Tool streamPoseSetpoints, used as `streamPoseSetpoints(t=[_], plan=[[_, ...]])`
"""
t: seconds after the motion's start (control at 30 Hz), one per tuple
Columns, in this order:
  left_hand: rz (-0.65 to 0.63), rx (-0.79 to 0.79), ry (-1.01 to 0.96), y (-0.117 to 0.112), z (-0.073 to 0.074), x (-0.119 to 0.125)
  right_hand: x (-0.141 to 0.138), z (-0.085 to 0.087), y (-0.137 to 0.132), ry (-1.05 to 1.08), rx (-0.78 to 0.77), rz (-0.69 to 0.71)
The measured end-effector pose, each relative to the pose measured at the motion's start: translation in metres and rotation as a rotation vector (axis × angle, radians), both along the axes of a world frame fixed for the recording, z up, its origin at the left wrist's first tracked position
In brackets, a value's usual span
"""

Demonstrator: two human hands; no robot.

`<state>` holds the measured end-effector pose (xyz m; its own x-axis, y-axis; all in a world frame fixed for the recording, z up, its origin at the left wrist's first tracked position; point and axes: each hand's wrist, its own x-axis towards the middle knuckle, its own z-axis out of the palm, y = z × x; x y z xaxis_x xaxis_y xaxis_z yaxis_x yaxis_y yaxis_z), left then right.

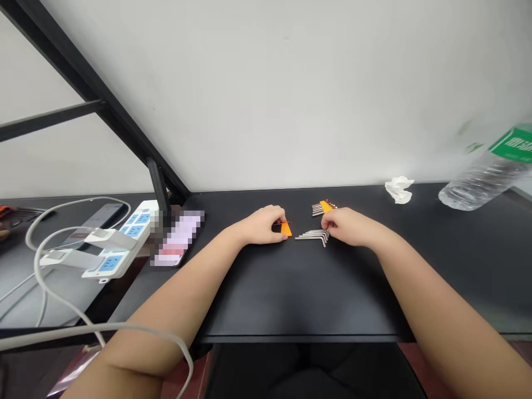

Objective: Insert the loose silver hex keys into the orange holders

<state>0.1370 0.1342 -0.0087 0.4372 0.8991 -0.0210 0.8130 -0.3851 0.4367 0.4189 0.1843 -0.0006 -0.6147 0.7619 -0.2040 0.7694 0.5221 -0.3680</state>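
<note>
On the black table, my left hand [266,224] pinches an orange plastic hex key holder [286,229] between thumb and fingers. To its right lies a row of loose L-shaped hex keys [311,235], bent ends pointing right. My right hand [347,224] is closed at those bent ends, its fingertips on a hex key at the far side of the row; the fingers partly hide it. Just behind that hand sits a second orange holder [326,206] with several hex keys in it, partly covered by the hand.
A phone [178,238] lies at the table's left edge, beside a white power strip [128,238] with plugs and looping cables [41,260]. Toward the back right are a crumpled tissue [399,189] and a tilted plastic bottle [482,180]. A black metal frame [124,127] rises at left.
</note>
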Motion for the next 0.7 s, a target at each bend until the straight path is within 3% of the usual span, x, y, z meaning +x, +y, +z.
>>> streamPoseSetpoints(t=[0.2,0.37,0.43,0.53,0.7], plan=[[0.011,-0.005,-0.005,-0.002,0.003,0.002,-0.002,-0.002,0.0,0.016,0.013,0.002],[0.035,-0.033,-0.054,-0.001,0.002,0.003,-0.024,-0.016,-0.008,0.249,0.234,0.001],[0.034,-0.037,-0.079,0.0,0.0,0.002,-0.038,-0.021,-0.012,0.302,0.291,0.09],[0.032,-0.035,-0.095,0.003,-0.003,0.0,-0.057,-0.024,-0.015,0.234,0.328,0.177],[0.025,-0.013,-0.093,0.004,-0.004,0.001,-0.074,-0.02,-0.015,0.13,0.372,0.118]])
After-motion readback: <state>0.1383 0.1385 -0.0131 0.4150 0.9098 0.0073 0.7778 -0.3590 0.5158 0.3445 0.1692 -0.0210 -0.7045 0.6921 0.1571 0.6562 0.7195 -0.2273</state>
